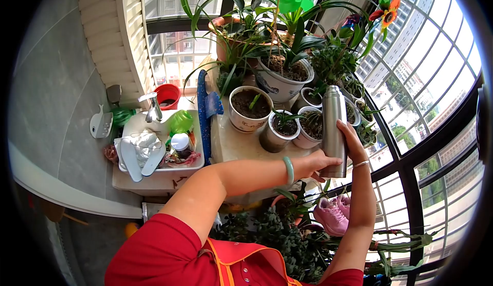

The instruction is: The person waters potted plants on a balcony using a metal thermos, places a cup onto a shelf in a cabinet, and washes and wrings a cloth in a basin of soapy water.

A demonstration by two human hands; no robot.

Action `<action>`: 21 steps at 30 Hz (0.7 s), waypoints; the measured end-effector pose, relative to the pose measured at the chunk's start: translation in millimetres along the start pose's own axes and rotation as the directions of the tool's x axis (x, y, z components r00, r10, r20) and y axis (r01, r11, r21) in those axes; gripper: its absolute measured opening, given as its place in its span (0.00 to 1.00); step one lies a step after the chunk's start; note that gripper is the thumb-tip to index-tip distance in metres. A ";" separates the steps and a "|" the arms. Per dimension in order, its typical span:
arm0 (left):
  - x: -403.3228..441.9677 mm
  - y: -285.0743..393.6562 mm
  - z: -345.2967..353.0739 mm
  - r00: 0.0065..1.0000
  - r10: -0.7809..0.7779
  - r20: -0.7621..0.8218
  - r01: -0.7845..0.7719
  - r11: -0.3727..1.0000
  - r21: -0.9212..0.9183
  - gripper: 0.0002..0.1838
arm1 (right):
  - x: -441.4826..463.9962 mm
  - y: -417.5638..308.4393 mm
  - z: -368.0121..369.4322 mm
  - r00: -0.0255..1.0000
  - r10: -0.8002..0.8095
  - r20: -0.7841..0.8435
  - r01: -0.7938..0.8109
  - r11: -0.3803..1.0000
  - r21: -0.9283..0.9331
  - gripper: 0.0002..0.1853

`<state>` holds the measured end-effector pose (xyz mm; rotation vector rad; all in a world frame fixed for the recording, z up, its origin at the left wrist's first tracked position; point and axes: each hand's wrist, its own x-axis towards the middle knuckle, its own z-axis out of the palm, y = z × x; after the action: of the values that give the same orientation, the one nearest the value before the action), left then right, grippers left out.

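A tall stainless steel thermos flask [334,137] stands upright in my hands, in front of the potted plants. My right hand [352,143] is wrapped round its right side. My left hand [317,165], below a green bangle [288,170], is closed at the flask's lower left, with a finger across its front near the base. Just left of the flask are a small white pot with spiky leaves [309,127] and a pot with a small green plant [281,132]. The flask partly hides the pots behind it.
A white sink [197,155] at the left holds slippers [132,157] and a white-lidded jar [180,142]. A blue speckled board [203,116] stands beside it. Pink shoes [333,216] and leafy plants [272,229] are below. Barred windows [411,96] line the right.
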<state>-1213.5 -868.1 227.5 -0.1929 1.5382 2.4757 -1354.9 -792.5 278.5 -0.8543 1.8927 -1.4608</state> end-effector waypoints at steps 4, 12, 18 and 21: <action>-12.4 -6.4 -4.2 0.992 0.105 -0.066 -0.100 0.992 0.074 0.31 | -13.8 -12.0 20.0 0.994 -0.099 -0.055 0.098 0.995 -0.019 0.30; -121.1 4.3 -14.6 0.921 0.373 -0.114 -0.355 0.922 0.156 0.48 | -43.7 -56.0 96.1 0.971 -0.240 0.006 0.240 0.970 0.030 0.32; -219.9 12.0 -61.7 0.887 0.359 -0.290 -0.260 0.908 0.329 0.45 | -44.4 -78.5 200.1 0.945 -0.318 0.073 0.302 0.937 0.176 0.35; -272.8 24.9 -85.8 0.844 0.370 -0.388 -0.226 0.902 0.368 0.42 | -36.6 -84.9 260.7 0.931 -0.354 0.085 0.314 0.900 0.303 0.36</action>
<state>-956.4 -987.4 272.7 -0.5425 2.2896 2.4812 -1119.0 -934.1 306.3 -1.1472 1.4337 -1.7748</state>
